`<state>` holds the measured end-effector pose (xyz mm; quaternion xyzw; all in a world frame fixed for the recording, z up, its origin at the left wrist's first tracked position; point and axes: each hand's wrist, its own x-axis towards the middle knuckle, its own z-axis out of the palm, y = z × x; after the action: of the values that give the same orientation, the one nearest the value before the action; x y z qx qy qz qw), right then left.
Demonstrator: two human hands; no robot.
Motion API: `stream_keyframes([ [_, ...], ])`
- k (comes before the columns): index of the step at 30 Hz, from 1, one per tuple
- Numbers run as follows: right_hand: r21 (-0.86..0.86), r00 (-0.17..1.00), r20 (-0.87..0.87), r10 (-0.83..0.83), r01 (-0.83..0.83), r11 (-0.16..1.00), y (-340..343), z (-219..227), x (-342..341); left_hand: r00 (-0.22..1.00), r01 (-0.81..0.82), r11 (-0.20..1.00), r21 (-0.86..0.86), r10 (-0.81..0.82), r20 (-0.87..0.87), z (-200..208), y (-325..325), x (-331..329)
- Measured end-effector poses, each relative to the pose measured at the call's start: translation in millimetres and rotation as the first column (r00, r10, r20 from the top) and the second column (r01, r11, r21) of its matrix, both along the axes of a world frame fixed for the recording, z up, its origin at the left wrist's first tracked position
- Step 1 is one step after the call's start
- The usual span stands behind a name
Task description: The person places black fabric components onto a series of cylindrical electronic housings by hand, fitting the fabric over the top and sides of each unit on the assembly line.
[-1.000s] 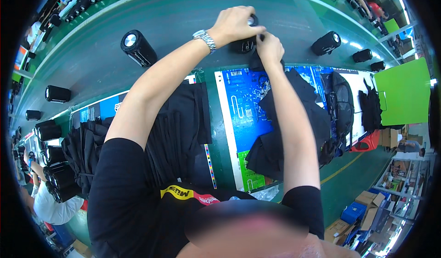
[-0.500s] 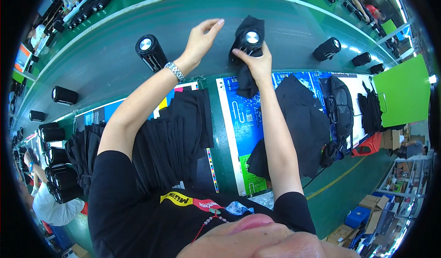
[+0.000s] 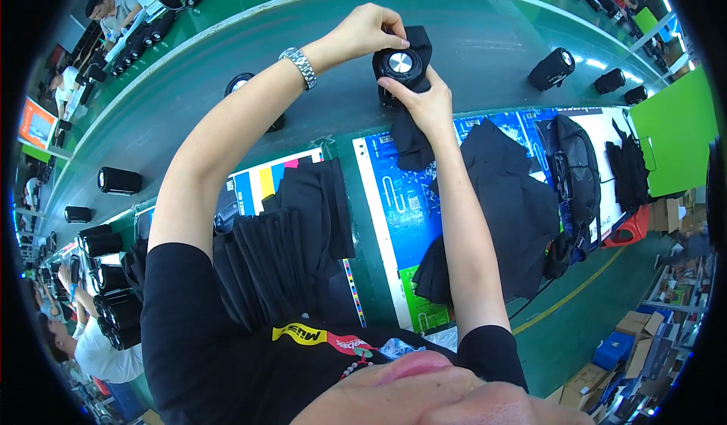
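Observation:
A black cylindrical speaker [image 3: 399,65] with a silver end cap is held up over the grey conveyor belt [image 3: 469,39], partly wrapped in a black cloth pouch [image 3: 410,126] that hangs below it. My left hand [image 3: 369,30], with a metal watch on the wrist, pinches the pouch's upper edge at the speaker's top. My right hand [image 3: 424,103] grips the speaker and pouch from below.
More black speakers lie on the belt: one behind my left forearm [image 3: 241,84], others at right [image 3: 552,68] and left [image 3: 119,181]. A stack of black pouches [image 3: 291,243] and loose black bags [image 3: 515,198] lie on the near bench. Other people work at far left.
My left hand has come back onto the speaker's top and now pinches the pouch. The speaker has turned so its silver end faces the camera, with the pouch drawn further around it.

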<state>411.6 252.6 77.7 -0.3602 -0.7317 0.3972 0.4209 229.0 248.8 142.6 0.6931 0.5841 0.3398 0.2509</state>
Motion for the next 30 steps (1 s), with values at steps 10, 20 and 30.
stream_keyframes([
  [10, -0.101, 0.942, 0.331, 0.05, -0.017, 0.995, 42.5, 12.3, 12.2, 0.988, -0.116, 0.941, 0.318, 0.142, -0.061, -2.4, -17.9, 16.7],
  [20, -0.131, 0.914, 0.35, -0.206, 0.265, 0.955, 101.8, 15.3, 78.3, 0.665, -0.279, 0.951, 0.135, 0.09, 0.742, -24.8, 10.8, 31.3],
  [30, -0.42, 0.764, -0.514, -0.391, 0.173, 0.891, 95.3, -27.9, -6.1, 0.108, -0.211, 0.974, -0.08, 0.105, 0.989, -82.0, 44.3, 89.9],
])
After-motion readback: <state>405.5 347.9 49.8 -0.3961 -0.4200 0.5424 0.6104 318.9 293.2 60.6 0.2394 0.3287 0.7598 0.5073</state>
